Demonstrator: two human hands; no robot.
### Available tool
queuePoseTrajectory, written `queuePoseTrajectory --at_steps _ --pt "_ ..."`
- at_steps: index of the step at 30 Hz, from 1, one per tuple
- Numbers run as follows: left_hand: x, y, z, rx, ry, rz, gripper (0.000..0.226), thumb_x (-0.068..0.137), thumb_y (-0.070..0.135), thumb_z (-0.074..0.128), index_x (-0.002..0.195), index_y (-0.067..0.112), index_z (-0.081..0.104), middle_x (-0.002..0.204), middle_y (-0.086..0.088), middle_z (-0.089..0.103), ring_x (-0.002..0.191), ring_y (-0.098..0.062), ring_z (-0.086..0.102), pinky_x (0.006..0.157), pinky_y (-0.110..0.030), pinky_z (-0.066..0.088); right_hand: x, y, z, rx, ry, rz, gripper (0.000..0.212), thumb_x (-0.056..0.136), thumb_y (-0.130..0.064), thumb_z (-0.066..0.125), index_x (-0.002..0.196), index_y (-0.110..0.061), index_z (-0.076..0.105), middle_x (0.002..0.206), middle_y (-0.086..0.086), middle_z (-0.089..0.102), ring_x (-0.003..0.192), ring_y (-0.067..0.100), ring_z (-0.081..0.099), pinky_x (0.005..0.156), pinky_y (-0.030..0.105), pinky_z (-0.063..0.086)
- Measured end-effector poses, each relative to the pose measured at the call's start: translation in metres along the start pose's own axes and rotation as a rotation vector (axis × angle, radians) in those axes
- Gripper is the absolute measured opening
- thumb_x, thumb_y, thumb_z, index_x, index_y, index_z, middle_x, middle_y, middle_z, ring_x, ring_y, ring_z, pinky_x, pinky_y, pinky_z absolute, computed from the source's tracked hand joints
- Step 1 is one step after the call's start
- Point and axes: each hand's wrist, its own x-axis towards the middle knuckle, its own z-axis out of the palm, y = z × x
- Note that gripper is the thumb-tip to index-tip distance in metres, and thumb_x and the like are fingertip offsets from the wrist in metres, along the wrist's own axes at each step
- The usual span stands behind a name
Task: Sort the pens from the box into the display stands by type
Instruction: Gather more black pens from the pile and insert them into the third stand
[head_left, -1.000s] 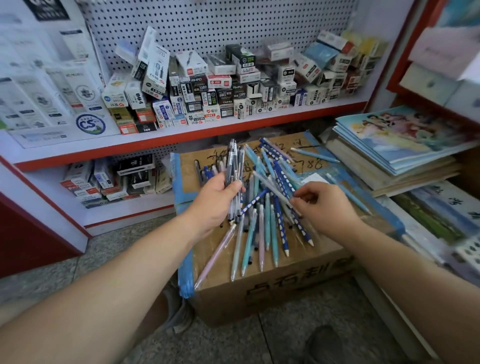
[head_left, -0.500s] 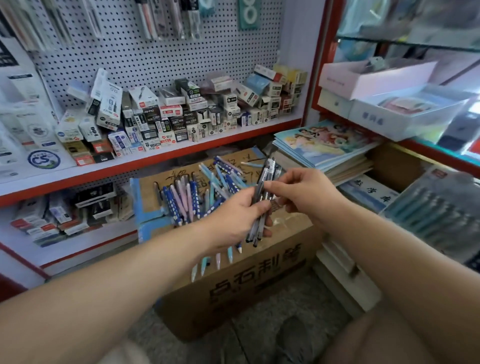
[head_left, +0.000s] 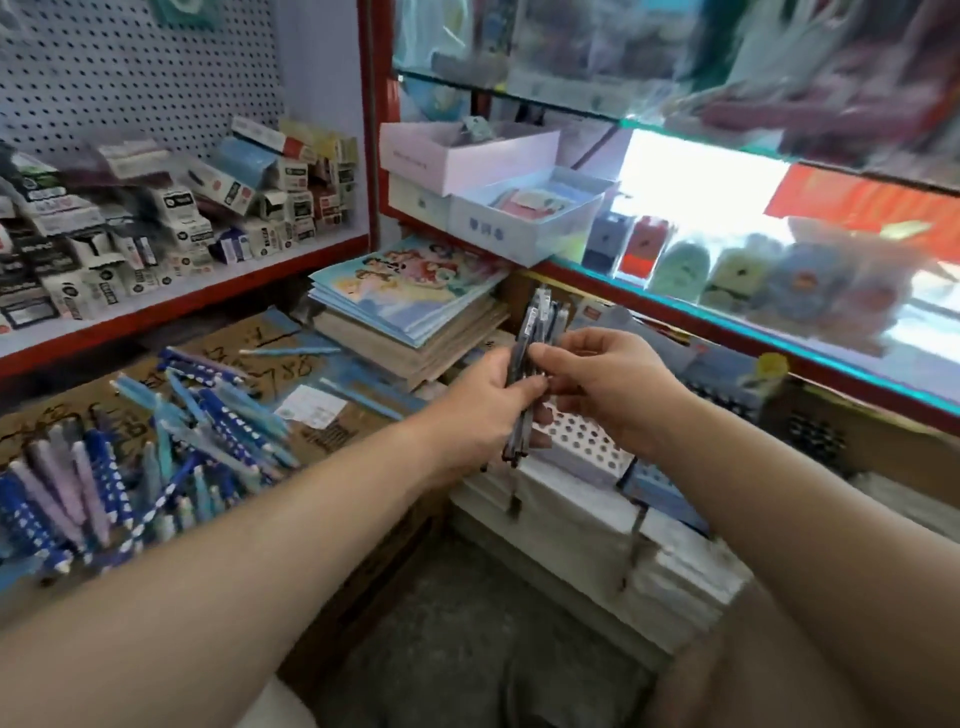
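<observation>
Pen bundle gripped by left hand, right hand, loose pens on box

White pegboard wall, red-edged shelf, grey stone floor, glass counter.

matt cardboard box, glossy plastic pens

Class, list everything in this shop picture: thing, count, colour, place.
pen bundle: one, dark, held at centre
cardboard box: one, brown, lower left
loose pens: many, blue, pale blue, lilac, on the cardboard box
small cartons: many, mostly white, left shelf
notebook stack: one, cartoon cover, centre
storage boxes: about three, white, right shelf
perforated holder: one, white, below the pen bundle
left grip: one, holds the bundle
right grip: one, pinches the bundle
</observation>
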Motion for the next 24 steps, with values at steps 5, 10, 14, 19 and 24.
queuePoseTrajectory --at_steps 5,10,14,19,24 --pt "0.028 -0.013 0.032 -0.084 -0.071 -0.068 0.027 0.106 0.009 0.045 0.13 0.017 0.055 0.105 -0.011 0.064 0.088 -0.021 0.065 0.072 -0.036 0.063 0.006 0.013 -0.048 -0.131 0.082 -0.019 0.02 0.085 -0.019 0.082 0.093 -0.006 0.068 0.077 0.008 0.071 0.069 0.018 0.066 0.061 0.028 0.056" --pt "0.061 -0.031 0.07 0.015 -0.134 -0.115 0.027 0.106 0.008 0.045 0.128 0.018 0.058 0.1 -0.007 0.065 0.094 -0.02 0.066 0.084 -0.043 0.062 -0.001 0.041 -0.111 -0.215 0.215 -0.038 0.023 0.085 -0.023 0.081 0.1 -0.009 0.069 0.081 0.004 0.074 0.075 0.017 0.072 0.066 0.029 0.06" --pt "0.077 -0.043 0.107 0.1 -0.201 -0.139 0.022 0.106 0.009 0.045 0.124 0.015 0.057 0.097 -0.012 0.06 0.089 -0.022 0.063 0.082 -0.043 0.063 -0.018 0.058 -0.179 -0.353 0.407 -0.108 0.045 0.085 -0.021 0.081 0.122 -0.025 0.056 0.089 0.003 0.075 0.077 0.012 0.074 0.063 0.024 0.06" --pt "0.088 -0.059 0.152 0.096 -0.286 -0.192 0.013 0.106 0.009 0.047 0.107 0.018 0.057 0.088 -0.009 0.057 0.077 -0.015 0.061 0.066 -0.023 0.056 -0.027 0.088 -0.248 -0.501 0.559 -0.164 0.047 0.088 -0.021 0.078 0.125 -0.036 0.053 0.08 -0.002 0.075 0.073 0.013 0.073 0.074 0.044 0.062" --pt "0.096 -0.076 0.177 0.061 -0.291 -0.225 0.012 0.105 0.007 0.048 0.104 0.014 0.058 0.081 -0.008 0.058 0.071 -0.014 0.061 0.063 -0.021 0.054 -0.023 0.097 -0.277 -0.577 0.623 -0.284 0.035 0.091 -0.026 0.075 0.115 -0.045 0.059 0.082 -0.005 0.07 0.077 0.019 0.07 0.079 0.048 0.058"
